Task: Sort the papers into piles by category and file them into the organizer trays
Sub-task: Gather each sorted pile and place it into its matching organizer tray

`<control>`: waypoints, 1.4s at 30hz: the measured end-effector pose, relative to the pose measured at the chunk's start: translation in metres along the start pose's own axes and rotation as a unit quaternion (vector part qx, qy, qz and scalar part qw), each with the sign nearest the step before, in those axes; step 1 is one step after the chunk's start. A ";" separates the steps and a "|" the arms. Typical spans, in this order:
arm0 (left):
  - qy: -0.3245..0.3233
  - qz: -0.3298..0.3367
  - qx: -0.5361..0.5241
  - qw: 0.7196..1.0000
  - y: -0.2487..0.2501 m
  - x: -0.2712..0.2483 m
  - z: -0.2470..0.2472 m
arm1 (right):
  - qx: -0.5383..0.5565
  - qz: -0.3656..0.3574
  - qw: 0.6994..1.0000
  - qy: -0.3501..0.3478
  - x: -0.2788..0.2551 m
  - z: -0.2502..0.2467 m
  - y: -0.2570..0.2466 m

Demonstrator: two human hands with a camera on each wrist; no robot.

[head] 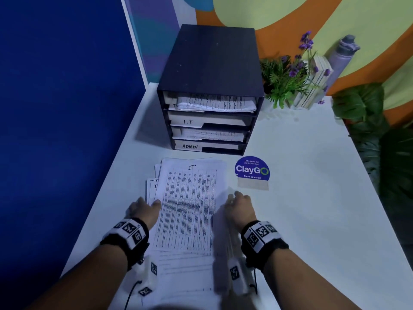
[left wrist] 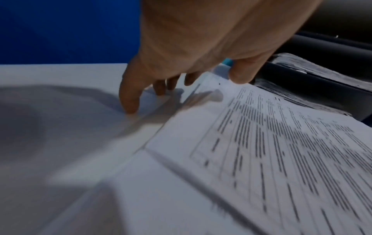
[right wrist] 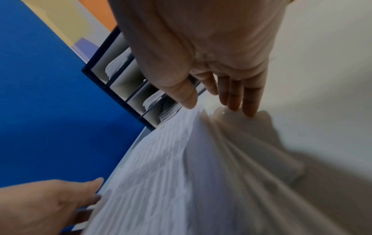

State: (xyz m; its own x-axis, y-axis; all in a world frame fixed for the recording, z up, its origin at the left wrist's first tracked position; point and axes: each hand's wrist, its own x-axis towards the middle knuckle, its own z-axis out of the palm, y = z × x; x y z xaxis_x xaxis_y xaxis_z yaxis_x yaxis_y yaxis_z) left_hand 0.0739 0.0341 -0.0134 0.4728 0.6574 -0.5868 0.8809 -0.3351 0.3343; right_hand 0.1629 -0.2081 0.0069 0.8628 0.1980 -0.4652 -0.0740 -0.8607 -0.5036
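- Head: my left hand (head: 144, 210) and right hand (head: 240, 208) flank the "IT" paper stack (head: 190, 206) on the white table (head: 312, 198), before the black organizer (head: 210, 90).
- Left wrist: fingers (left wrist: 128, 101) spread, tips at the stack's edge; thumb on the top sheet (left wrist: 261, 159).
- Right wrist: fingers (right wrist: 249, 101) straight against the stack's side.

One dark organizer (head: 210, 63) stands on the one white table (head: 312, 175), and it has four trays: two hold printed sheets, and two show handwritten labels, "I.T" (head: 188, 122) and "ADMIN" (head: 190, 146). One loose stack of printed papers (head: 187, 209) lies before it, its sheets too many and too overlapped to count, with two hands at its edges, the left hand (head: 143, 211) and the right hand (head: 240, 208). Beyond that there is one round ClayGo sign (head: 252, 172), one potted plant with purple flowers (head: 288, 79) and one grey water bottle (head: 342, 54).
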 end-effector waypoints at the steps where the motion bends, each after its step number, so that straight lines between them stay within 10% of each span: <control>1: -0.006 0.004 -0.001 1.000 -0.004 -0.002 0.005 | 0.030 0.016 0.999 0.001 -0.004 0.006 -0.002; 8: -0.114 0.082 -0.125 0.982 -0.001 -0.025 0.019 | 0.211 0.108 0.970 -0.060 -0.013 0.016 0.016; 14: -0.151 0.096 -0.257 0.950 -0.016 -0.023 0.017 | 0.343 -0.027 0.939 0.017 -0.043 -0.004 0.017; 20: -0.074 0.247 -0.405 0.877 0.035 -0.059 -0.040 | 0.445 -0.187 0.874 0.056 -0.071 -0.070 -0.034; 26: -0.034 0.367 -0.482 0.795 0.060 -0.102 -0.067 | 0.452 -0.242 0.850 0.125 -0.084 -0.092 -0.043; 42: -0.041 0.376 -0.564 0.734 0.065 -0.112 -0.066 | 0.298 -0.414 0.821 0.258 -0.088 -0.106 -0.050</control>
State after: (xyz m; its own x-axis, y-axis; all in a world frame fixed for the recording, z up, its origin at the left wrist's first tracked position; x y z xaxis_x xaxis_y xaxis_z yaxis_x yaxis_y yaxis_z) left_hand 0.0767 -0.0169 0.1232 0.8561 0.5145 0.0491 -0.1867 0.2192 0.9576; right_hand 0.1435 -0.2321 0.1506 0.8268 0.2419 0.5079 0.5448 -0.1192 -0.8301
